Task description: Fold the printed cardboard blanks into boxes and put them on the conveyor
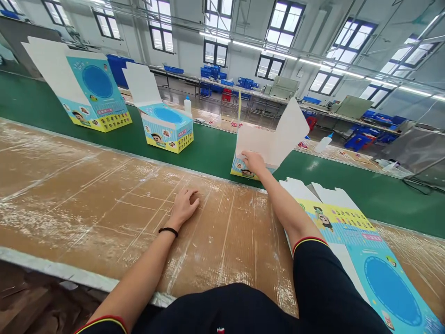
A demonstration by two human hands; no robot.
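Brown, scuffed and streaked: table (208, 241) across the near side. Could snag a cardboard edge on a rough patch if dragged over. Beyond, green: belt (215, 160). Runs along the table's far side and, if set moving, could pull the open box (259, 141) crooked out of a light hold. By the right arm (288, 204), flat box (351, 241), tabs reaching over the belt's near edge. Stands in the way of any outward swing of the elbow, and could crease if leaned on. Well off to the left, tall box (92, 95) on the belt, white flap up. As for the open box, stands at the belt's near edge, white flaps up and spread. Could tip or buckle under a one-sided push, being probably light card. Between tall box and open box, low box (167, 127), one flap upright. Far behind, blue crates (210, 72). Right hand (253, 163): fingers bent at the open box's near wall. Cannot tell whether pinching card or only pressing. Left hand (184, 204): rests on the table, loosely curled, holding nothing. Beyond the belt, two white bottles (324, 143), blue-tipped. Smallest, dark band (168, 230) at the left wrist.
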